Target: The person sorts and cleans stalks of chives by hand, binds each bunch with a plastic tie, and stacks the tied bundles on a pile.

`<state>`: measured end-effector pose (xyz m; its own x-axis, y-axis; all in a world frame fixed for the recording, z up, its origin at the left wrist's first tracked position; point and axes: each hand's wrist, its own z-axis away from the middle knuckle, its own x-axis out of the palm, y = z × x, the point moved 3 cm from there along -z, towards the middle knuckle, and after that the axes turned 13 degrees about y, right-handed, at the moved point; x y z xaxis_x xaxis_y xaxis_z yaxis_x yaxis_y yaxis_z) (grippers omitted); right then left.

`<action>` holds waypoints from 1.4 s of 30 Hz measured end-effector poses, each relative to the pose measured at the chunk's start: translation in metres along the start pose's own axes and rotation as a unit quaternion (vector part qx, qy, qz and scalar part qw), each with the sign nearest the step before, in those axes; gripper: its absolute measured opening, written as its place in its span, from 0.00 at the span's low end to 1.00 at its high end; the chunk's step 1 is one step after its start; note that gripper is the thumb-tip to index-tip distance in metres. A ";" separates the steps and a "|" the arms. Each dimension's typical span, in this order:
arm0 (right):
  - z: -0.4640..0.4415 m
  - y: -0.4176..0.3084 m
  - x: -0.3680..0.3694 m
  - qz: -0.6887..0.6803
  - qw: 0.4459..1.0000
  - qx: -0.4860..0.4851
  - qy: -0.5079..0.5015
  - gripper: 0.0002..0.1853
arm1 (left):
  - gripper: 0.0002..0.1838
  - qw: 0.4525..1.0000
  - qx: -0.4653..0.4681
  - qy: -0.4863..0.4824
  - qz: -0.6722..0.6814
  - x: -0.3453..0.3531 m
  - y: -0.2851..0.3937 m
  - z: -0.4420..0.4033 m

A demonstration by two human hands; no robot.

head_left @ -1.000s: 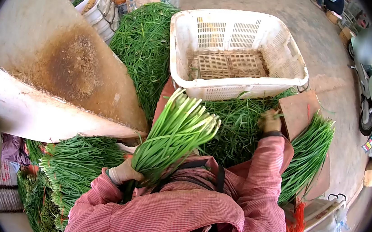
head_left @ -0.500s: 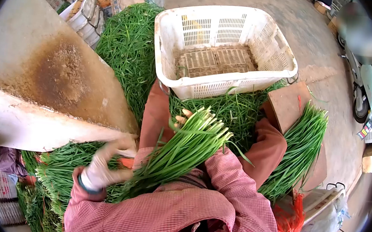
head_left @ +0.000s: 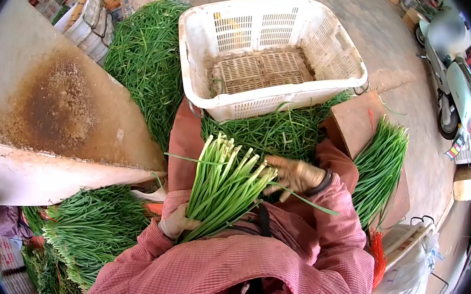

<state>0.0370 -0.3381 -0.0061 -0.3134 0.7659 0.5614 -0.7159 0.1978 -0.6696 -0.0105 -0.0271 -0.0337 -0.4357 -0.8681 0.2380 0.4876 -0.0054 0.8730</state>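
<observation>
My left hand (head_left: 179, 221), gloved, is wrapped round the leafy lower part of a bunch of green stalks (head_left: 222, 188) held over my lap. The pale stalk ends point up and away from me. My right hand (head_left: 295, 176) is at the right side of those ends, its fingers spread and slightly blurred. A long loose leaf (head_left: 313, 204) sticks out to the right below it. Loose greens (head_left: 271, 131) lie beyond the bunch, between my knees.
A white plastic basket (head_left: 269, 96) stands ahead. Tied bundles (head_left: 95, 230) lie at the left, another bundle (head_left: 379, 171) at the right beside red string (head_left: 376, 259). A stained slab (head_left: 29, 85) juts in from the left. A scooter (head_left: 454, 89) stands far right.
My left hand, away from the bunch half a second ago, now grips its lower part. My right hand has moved from behind the bunch to its right side. The view has shifted rightward.
</observation>
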 end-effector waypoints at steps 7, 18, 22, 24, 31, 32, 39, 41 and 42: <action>-0.007 0.004 -0.046 0.041 0.914 -0.403 0.003 0.12 | 0.26 0.995 0.047 0.083 -0.016 0.011 0.011 0.005; -0.020 -0.033 0.074 0.637 0.680 -0.288 0.225 0.08 | 0.20 0.981 0.013 0.187 -0.042 0.032 0.027 0.010; -0.039 -0.019 0.020 -0.034 0.904 -0.306 0.295 0.06 | 0.21 0.980 0.029 0.195 0.023 0.025 0.019 0.011; -0.016 -0.055 -0.002 0.049 0.827 -0.309 0.466 0.13 | 0.21 0.980 0.037 0.194 0.020 0.026 0.021 0.011; -0.010 -0.056 0.107 0.656 0.515 -0.389 0.392 0.38 | 0.22 0.979 0.001 0.195 -0.059 0.033 0.029 0.009; -0.019 -0.049 0.111 0.679 0.507 -0.392 0.358 0.30 | 0.21 0.981 0.007 0.189 -0.043 0.033 0.030 0.009; -0.012 -0.086 0.036 0.629 0.231 -0.438 0.599 0.07 | 0.20 0.981 0.025 0.192 -0.021 0.026 0.025 0.014; -0.009 -0.070 0.041 0.377 0.578 -0.446 0.570 0.09 | 0.20 0.979 0.031 0.200 -0.033 0.024 0.018 0.012; -0.008 -0.060 0.050 0.271 0.665 -0.428 0.548 0.09 | 0.20 0.976 0.036 0.208 -0.046 0.025 0.015 0.012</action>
<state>0.0695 -0.3070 0.0585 0.5986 0.7601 -0.2528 0.0827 -0.3726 -0.9243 -0.0228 -0.0429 -0.0099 -0.1235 -0.9921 -0.0232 0.4001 -0.0712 0.9137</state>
